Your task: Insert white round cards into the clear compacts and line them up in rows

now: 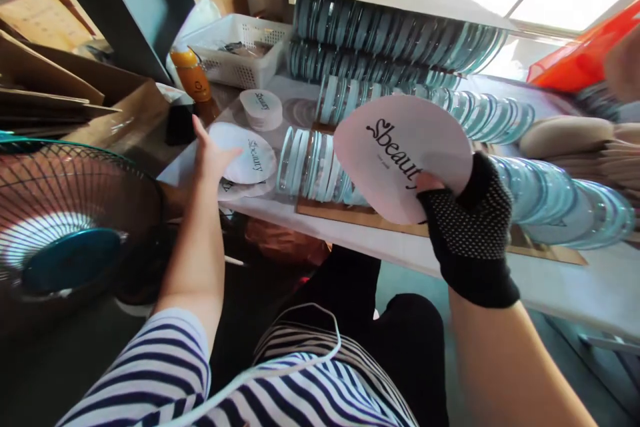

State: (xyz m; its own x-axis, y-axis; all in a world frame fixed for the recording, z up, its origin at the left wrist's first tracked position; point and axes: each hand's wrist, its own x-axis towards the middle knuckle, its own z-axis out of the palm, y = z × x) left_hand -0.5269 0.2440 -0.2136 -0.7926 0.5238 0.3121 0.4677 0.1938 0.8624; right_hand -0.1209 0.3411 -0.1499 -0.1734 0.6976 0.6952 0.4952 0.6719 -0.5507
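Observation:
My right hand point(467, 227), in a black dotted fingerless glove, grips a round pale pink card point(400, 153) printed "Sbeauty", held up over the table's near edge. My bare left hand point(213, 153) rests flat on a white oval card point(247, 157) with the same print, which tops a small pile at the table's left end. Another stack of oval cards point(263, 109) stands a little farther back. Rows of clear round lids on edge point(320, 167) lie between my hands.
More rows of clear lids point(390, 33) fill a cardboard box at the back. A white basket point(235, 47) and an orange bottle point(193, 73) stand back left. An electric fan point(65, 227) sits at the left; orange plastic point(580, 57) lies at the far right.

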